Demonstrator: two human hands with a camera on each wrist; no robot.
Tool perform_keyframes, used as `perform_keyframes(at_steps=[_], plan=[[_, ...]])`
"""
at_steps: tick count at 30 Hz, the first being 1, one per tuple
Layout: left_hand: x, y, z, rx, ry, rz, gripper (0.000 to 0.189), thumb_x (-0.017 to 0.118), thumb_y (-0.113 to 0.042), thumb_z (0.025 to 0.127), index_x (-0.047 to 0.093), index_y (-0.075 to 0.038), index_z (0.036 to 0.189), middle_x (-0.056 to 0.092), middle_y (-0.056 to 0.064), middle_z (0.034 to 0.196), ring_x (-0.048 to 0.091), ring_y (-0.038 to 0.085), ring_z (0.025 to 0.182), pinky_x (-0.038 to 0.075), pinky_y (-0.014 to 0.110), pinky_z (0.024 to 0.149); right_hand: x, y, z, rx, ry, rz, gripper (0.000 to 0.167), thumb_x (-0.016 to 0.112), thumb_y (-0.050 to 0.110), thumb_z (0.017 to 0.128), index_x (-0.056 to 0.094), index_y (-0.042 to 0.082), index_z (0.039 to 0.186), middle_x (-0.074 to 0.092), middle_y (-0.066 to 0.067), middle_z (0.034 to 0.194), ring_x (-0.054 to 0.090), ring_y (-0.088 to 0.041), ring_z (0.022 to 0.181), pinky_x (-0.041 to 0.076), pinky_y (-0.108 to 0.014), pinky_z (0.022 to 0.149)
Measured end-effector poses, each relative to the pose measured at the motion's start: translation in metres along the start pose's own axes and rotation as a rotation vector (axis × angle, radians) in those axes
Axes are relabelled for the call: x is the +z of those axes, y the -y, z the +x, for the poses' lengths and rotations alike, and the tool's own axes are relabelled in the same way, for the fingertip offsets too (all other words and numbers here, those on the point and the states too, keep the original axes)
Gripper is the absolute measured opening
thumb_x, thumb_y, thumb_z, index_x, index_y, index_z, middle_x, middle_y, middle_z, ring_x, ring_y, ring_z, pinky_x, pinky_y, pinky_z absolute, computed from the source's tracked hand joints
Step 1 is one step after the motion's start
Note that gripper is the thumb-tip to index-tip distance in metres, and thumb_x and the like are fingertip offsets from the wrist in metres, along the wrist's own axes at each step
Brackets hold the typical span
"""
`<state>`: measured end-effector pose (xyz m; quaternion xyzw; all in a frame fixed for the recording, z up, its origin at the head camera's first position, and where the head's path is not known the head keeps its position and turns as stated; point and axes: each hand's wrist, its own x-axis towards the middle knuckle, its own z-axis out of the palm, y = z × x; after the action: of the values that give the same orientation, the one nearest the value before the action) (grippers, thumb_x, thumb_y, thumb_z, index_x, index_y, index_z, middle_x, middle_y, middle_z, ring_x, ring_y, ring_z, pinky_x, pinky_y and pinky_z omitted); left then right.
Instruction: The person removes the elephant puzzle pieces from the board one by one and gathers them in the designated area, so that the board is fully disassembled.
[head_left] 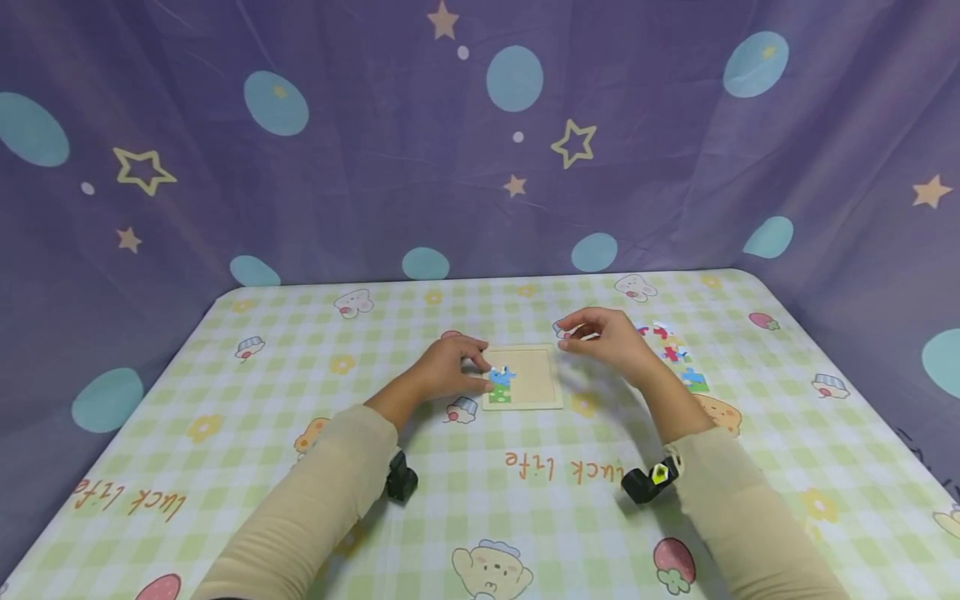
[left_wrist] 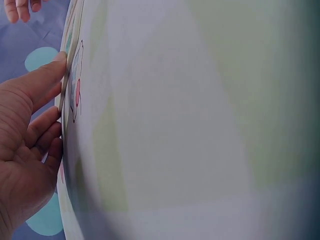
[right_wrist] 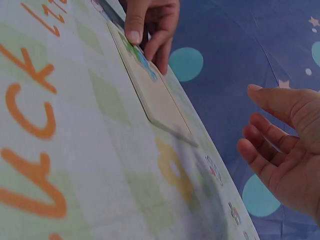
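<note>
A shallow cream puzzle tray [head_left: 536, 379] lies on the table, with joined blue and green jigsaw pieces [head_left: 500, 385] along its left side. At that left edge is my left hand [head_left: 452, 367]; its thumb touches the pieces near the front and its fingers rest by the far left corner. In the right wrist view the left thumb [right_wrist: 135, 30] lies against the green part. My right hand [head_left: 607, 342] hovers beyond the tray's right side, fingers loosely bent and apart from the thumb, holding nothing. The right wrist view shows this hand [right_wrist: 287, 140] clear of the table.
Several loose jigsaw pieces, red ones [head_left: 671, 354] and a blue-green one [head_left: 694, 380], lie right of the tray, partly behind the right wrist. A checked tablecloth [head_left: 420, 533] covers the table. A purple curtain [head_left: 360, 167] hangs behind it.
</note>
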<state>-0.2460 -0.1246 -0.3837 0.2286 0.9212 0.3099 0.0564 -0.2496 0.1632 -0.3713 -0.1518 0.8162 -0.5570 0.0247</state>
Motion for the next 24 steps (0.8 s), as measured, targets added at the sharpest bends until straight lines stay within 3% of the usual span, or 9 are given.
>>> perform_keyframes(at_steps=[7, 15, 24], plan=[[0.0, 0.0, 0.0, 0.001, -0.004, 0.006, 0.019, 0.086, -0.023, 0.076, 0.075, -0.014, 0.089, 0.06, 0.006, 0.133, 0.048, 0.025, 0.125, 0.038, 0.039, 0.107, 0.011, 0.009, 0.001, -0.013, 0.044, -0.002, 0.03, 0.078, 0.011, 0.084, 0.07, 0.002, 0.111, 0.064, -0.023, 0.116, 0.063, -0.023, 0.096, 0.052, -0.028, 0.077], [0.0, 0.0, 0.001, -0.004, -0.006, 0.011, 0.019, 0.086, -0.024, 0.075, 0.075, -0.014, 0.089, 0.06, 0.005, 0.132, 0.049, 0.024, 0.124, 0.038, 0.039, 0.106, 0.025, 0.014, 0.006, -0.023, 0.106, 0.004, 0.036, 0.077, 0.007, 0.084, 0.066, -0.006, 0.116, 0.064, -0.024, 0.117, 0.064, -0.026, 0.097, 0.052, -0.03, 0.081], [0.0, -0.001, 0.001, -0.011, -0.004, 0.014, 0.02, 0.087, -0.024, 0.075, 0.075, -0.014, 0.087, 0.06, 0.006, 0.132, 0.049, 0.024, 0.123, 0.038, 0.038, 0.106, 0.04, 0.017, 0.015, -0.028, 0.213, -0.047, 0.036, 0.076, 0.004, 0.084, 0.065, -0.004, 0.117, 0.064, -0.02, 0.118, 0.064, -0.028, 0.1, 0.053, -0.036, 0.084]])
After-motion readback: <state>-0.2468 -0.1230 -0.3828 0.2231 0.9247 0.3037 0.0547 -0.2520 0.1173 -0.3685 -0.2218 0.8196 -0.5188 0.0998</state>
